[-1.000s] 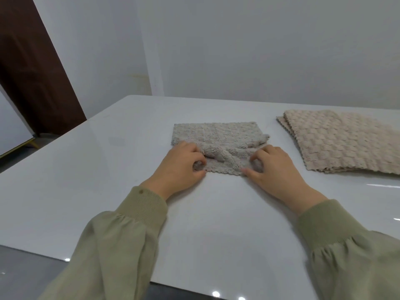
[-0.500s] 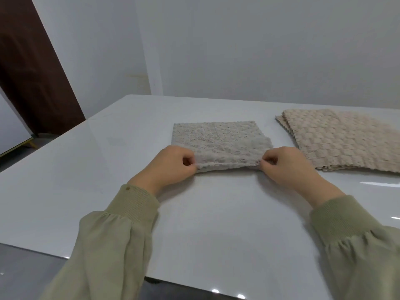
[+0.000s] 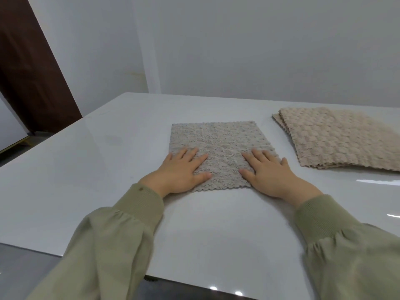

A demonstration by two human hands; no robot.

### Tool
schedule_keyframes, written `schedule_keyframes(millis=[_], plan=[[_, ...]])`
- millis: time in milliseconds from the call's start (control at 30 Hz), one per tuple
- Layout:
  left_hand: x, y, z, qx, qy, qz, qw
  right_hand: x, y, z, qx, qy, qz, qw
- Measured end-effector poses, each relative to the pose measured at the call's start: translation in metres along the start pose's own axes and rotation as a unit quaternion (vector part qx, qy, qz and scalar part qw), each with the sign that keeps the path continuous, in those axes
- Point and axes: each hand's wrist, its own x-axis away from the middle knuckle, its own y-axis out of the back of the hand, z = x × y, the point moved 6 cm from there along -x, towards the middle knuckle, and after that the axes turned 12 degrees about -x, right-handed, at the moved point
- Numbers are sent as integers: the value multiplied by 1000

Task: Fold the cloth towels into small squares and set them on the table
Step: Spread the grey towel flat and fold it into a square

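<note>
White table [image 3: 86,180]: L hand [image 3: 179,172], R hand [image 3: 268,174] flat on 1 grey towel [image 3: 216,139]; 1 beige stack [image 3: 337,139].

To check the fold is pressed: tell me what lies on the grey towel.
The left hand and right hand lie flat on the near half of the grey towel, fingers straight. Its far half is bare. The palms cover its near corners.

I see the grey towel [image 3: 218,139] lying flat on the table [image 3: 108,169], a rough square with scalloped edges, apparently doubled over. To its right, apart, beige towels [image 3: 337,137] lie stacked flat, waffle-textured.
</note>
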Motion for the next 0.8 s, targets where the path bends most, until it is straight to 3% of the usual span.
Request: schedule_keyframes(millis=[200,333,400,500,567,667,800], plan=[[17,23,3,55,-21,-86,995,17,13,2,15,22,3,1000],[23,38,18,297,27,-189,936,26,30,10,-59,45,-145,987],[12,37,27,258,33,-205,944,22,32,14,-48,51,-185,980],[-9,9,37,111,71,-76,988,6,13,7,-5,17,-81,997],[-17,-2,44,67,89,-34,993,2,7,0,9,-13,-19,1000],[-25,0,52,88,97,-48,990,-3,19,1,25,-19,6,999],[-36,10,67,164,140,-135,967,-25,44,7,-4,-23,-11,1000]])
